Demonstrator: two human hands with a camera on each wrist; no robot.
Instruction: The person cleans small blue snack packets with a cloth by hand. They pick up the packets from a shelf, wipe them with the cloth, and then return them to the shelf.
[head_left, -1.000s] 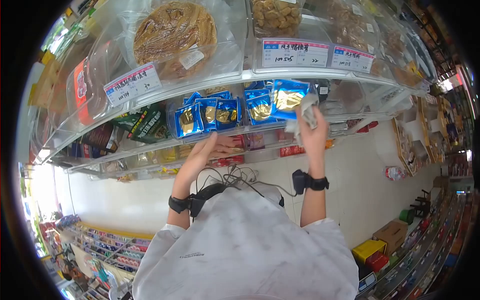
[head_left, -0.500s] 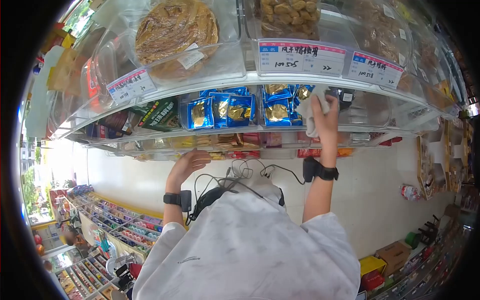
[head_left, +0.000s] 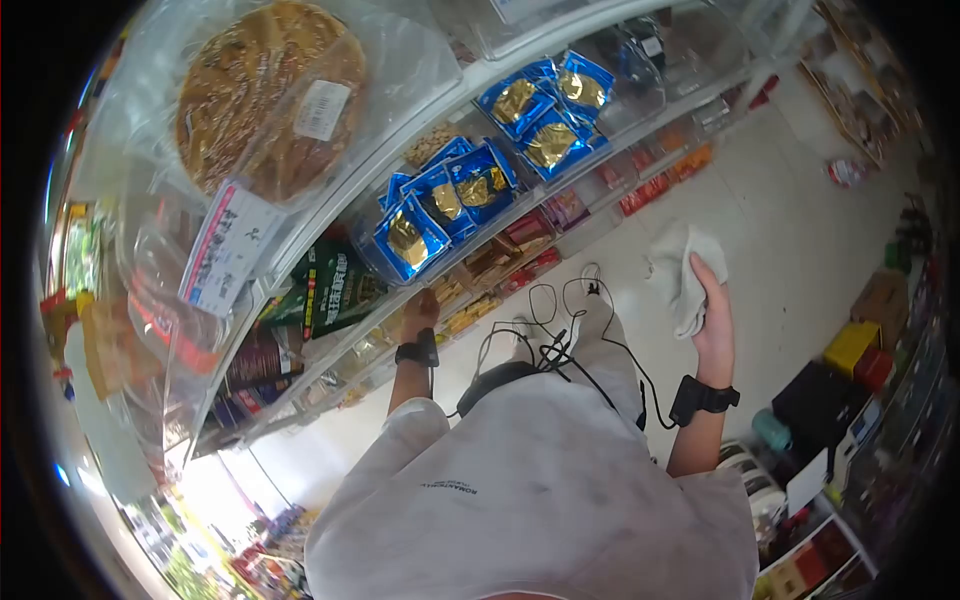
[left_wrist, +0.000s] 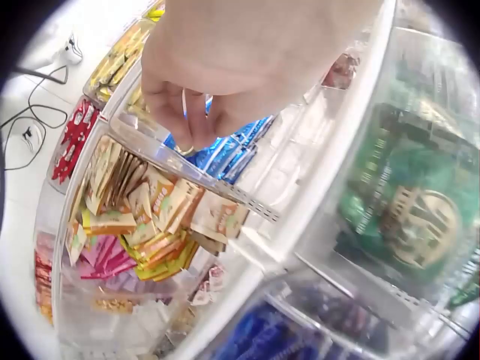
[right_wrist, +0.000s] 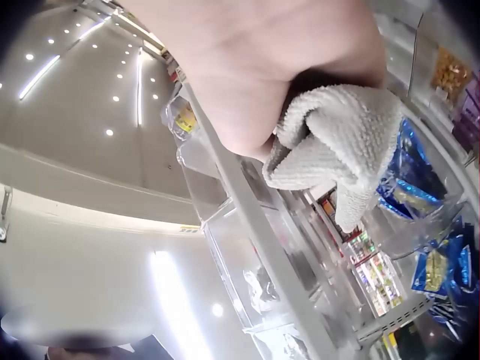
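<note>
My right hand point(head_left: 713, 315) grips a crumpled pale grey cloth point(head_left: 682, 272), held out over the floor to the right of the shelf in the head view. Up close in the right wrist view, the cloth point(right_wrist: 341, 139) has a ribbed towel weave and bulges from under the fingers. My left hand point(head_left: 421, 312) is at the lower shelf's edge. In the left wrist view its bent fingers point down into a clear bin, right at some blue packets point(left_wrist: 229, 157); I cannot tell whether they pinch one.
Blue-and-gold packets point(head_left: 440, 205) lie in clear bins on the shelf above. A large round wrapped cake point(head_left: 270, 100) sits higher up, behind a price tag point(head_left: 228, 250). Small beige sachets point(left_wrist: 154, 206) fill a bin beside the left hand. Loose black cables point(head_left: 545, 350) hang before the body.
My right hand has drawn the cloth away from the blue-packet bins, out over the floor. The left hand has moved to the lower shelf. The head view has turned and shifted.
</note>
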